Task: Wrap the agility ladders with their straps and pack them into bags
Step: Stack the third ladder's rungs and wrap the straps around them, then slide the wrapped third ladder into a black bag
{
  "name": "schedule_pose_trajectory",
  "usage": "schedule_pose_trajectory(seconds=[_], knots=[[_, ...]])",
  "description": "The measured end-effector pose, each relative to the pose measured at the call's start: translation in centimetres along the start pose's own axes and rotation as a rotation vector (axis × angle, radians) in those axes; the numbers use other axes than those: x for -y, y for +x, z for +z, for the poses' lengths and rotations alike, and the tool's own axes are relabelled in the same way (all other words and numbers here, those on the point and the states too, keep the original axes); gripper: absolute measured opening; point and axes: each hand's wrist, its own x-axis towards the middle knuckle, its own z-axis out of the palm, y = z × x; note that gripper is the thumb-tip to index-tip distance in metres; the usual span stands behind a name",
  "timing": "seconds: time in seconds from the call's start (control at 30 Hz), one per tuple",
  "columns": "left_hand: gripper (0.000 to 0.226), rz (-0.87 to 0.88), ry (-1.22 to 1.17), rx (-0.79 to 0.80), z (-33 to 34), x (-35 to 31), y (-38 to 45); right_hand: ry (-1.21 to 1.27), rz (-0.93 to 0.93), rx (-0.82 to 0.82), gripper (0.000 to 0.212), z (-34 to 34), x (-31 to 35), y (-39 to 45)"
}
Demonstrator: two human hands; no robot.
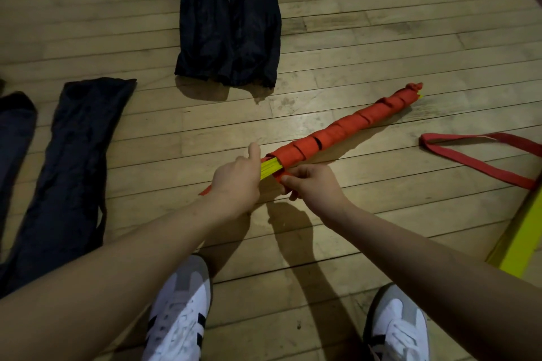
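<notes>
A bundled agility ladder [349, 126] lies slanted on the wooden floor, its yellow rungs wound in an orange-red strap from the far right end to near my hands. My left hand [237, 176] grips the bare yellow end of the bundle, thumb raised. Just right of it, my right hand [311, 182] pinches the loose end of the strap under the bundle. A short strap tail sticks out left below my left wrist. Two dark bags [228, 23] lie side by side ahead, and another dark bag [73, 161] lies at the left.
A second red strap [475, 152] loops on the floor at the right, leading to a yellow ladder piece [519, 240] at the right edge. A further dark bag [14, 126] sits at the far left. My two white shoes [179, 316] stand at the bottom.
</notes>
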Motion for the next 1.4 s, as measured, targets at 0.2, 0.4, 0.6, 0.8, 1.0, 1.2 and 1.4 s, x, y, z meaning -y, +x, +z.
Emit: schedule_pose_trajectory(seconds=[0.2,0.4,0.6,0.8,1.0,1.2,1.4], knots=[[0.048,-0.052,-0.021,-0.060,0.0,0.7,0.4,-0.026,0.014,-0.057,0.020,0.4,0.4,0.0],[0.057,-0.031,0.046,0.017,-1.0,1.0,0.6,-0.159,-0.080,-0.120,0.018,1.3,1.6,1.3],[0.051,0.116,0.055,0.071,-0.8,2.1,1.3,-0.158,0.025,-0.132,0.021,2.0,0.4,1.9],[0.050,0.184,-0.110,0.054,-0.2,3.2,1.5,-0.151,0.020,-0.153,0.019,2.2,-0.4,1.9],[0.045,0.119,-0.120,-0.030,0.9,3.4,2.6,-0.445,-0.079,-0.156,0.017,2.2,0.1,4.0],[0.037,0.071,-0.127,-0.110,0.7,3.9,5.1,-0.775,-0.333,-0.245,0.017,2.3,0.7,6.4],[0.039,0.065,-0.125,-0.083,0.6,4.2,7.3,-0.713,-0.296,-0.238,0.018,2.8,0.4,9.0]])
